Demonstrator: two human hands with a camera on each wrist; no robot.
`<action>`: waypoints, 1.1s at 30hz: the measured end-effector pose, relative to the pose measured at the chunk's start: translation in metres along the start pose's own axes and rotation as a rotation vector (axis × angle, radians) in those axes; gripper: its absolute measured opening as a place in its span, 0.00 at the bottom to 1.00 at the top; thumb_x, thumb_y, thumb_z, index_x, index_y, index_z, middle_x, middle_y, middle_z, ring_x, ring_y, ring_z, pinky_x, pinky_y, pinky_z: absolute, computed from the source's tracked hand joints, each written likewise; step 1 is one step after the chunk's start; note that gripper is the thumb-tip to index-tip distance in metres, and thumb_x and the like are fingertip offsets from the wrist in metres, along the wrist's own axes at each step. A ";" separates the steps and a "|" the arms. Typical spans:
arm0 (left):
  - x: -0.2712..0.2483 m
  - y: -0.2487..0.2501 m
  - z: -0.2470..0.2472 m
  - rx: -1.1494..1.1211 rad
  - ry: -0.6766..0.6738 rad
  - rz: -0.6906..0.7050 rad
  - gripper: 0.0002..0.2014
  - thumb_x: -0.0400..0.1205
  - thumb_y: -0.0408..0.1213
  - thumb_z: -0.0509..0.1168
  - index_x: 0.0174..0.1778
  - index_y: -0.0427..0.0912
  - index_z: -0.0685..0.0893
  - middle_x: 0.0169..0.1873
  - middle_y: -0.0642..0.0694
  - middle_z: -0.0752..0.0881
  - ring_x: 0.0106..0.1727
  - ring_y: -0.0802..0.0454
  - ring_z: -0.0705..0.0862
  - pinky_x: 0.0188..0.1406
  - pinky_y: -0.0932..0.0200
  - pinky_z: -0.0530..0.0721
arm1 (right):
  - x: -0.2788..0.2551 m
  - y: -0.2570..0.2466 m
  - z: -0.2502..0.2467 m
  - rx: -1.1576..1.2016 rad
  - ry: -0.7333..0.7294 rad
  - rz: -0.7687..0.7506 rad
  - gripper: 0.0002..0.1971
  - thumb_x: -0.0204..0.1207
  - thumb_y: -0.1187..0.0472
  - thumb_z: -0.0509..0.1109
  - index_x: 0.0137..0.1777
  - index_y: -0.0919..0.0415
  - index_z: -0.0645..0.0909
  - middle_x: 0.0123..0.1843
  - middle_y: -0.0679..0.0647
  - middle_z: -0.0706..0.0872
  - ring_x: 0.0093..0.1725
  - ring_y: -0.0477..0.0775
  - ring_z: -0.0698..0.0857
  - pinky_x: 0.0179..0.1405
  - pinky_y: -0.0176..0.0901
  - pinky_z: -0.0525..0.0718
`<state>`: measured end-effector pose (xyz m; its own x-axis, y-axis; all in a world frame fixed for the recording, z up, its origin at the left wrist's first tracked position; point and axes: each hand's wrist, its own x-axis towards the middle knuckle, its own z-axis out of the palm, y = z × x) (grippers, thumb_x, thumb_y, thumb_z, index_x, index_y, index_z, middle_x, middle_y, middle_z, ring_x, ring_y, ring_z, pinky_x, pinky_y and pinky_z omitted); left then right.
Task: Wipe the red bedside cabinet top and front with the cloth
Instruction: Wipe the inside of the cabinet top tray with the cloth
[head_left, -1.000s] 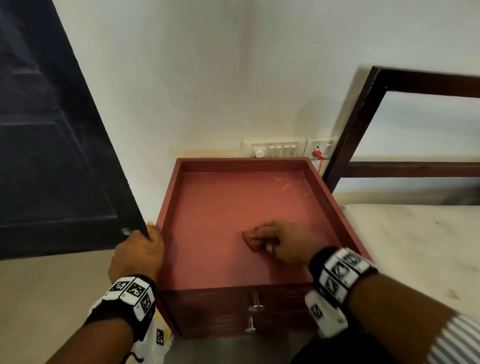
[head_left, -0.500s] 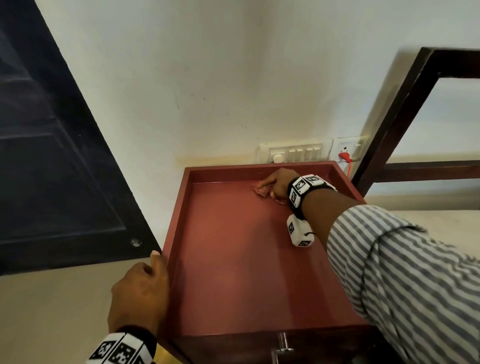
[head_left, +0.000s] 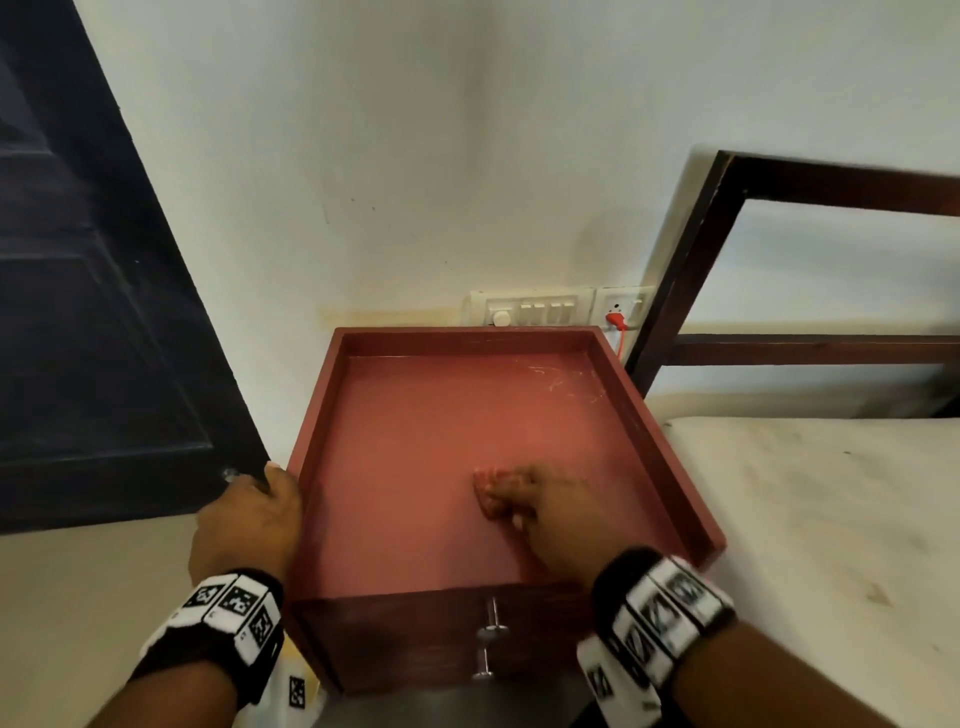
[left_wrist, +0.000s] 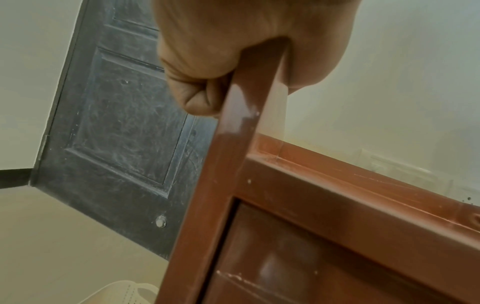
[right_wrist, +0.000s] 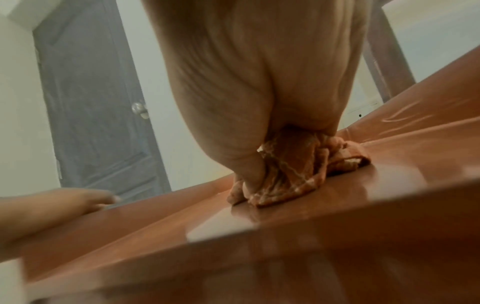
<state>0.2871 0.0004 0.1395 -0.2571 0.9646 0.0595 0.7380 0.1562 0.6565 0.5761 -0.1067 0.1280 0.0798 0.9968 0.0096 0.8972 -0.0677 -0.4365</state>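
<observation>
The red bedside cabinet (head_left: 415, 441) stands against the wall, its top a shallow tray with a raised rim. My right hand (head_left: 540, 504) grips a bunched pinkish-red cloth (head_left: 488, 493) and presses it on the tray floor, near the front and right of the middle. In the right wrist view the cloth (right_wrist: 291, 172) is crumpled under my fingers on the glossy cabinet top (right_wrist: 363, 195). My left hand (head_left: 254, 514) grips the left rim near the front corner; in the left wrist view its fingers (left_wrist: 197, 90) curl round the cabinet rim (left_wrist: 246, 123).
A dark door (head_left: 93, 338) stands left of the cabinet, a switch panel (head_left: 535, 309) with a red plug (head_left: 615, 319) behind it. A dark bed frame (head_left: 727, 270) and a white mattress (head_left: 831, 519) lie on the right. Two metal drawer knobs (head_left: 491, 631) stick out of the cabinet front.
My right hand has dragged the cloth from the tray's back edge to the front middle. The head view has dropped back, showing the cabinet front again. The left hand keeps its hold on the rim.
</observation>
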 end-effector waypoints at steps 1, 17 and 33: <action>-0.003 0.001 -0.001 0.000 0.003 0.004 0.28 0.88 0.54 0.51 0.46 0.30 0.84 0.45 0.24 0.86 0.51 0.25 0.85 0.54 0.38 0.82 | -0.022 0.003 0.009 -0.021 0.004 0.014 0.26 0.76 0.62 0.68 0.71 0.37 0.83 0.73 0.40 0.81 0.68 0.46 0.78 0.76 0.30 0.66; 0.004 -0.001 0.004 -0.021 0.048 0.043 0.21 0.88 0.46 0.56 0.40 0.32 0.81 0.37 0.28 0.85 0.38 0.32 0.82 0.46 0.42 0.83 | 0.118 0.016 -0.034 0.049 -0.151 0.278 0.24 0.80 0.70 0.67 0.70 0.45 0.86 0.67 0.40 0.87 0.60 0.47 0.86 0.67 0.38 0.82; -0.003 0.002 -0.002 -0.059 0.042 -0.012 0.25 0.87 0.48 0.53 0.39 0.30 0.82 0.40 0.25 0.86 0.44 0.26 0.85 0.52 0.36 0.86 | 0.001 -0.081 0.055 0.187 -0.103 -0.408 0.21 0.67 0.55 0.76 0.61 0.42 0.90 0.55 0.42 0.92 0.52 0.43 0.89 0.56 0.45 0.86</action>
<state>0.2880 -0.0024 0.1421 -0.2927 0.9527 0.0818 0.6970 0.1540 0.7003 0.4792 -0.0977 0.1140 -0.3161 0.9400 0.1286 0.7518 0.3309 -0.5704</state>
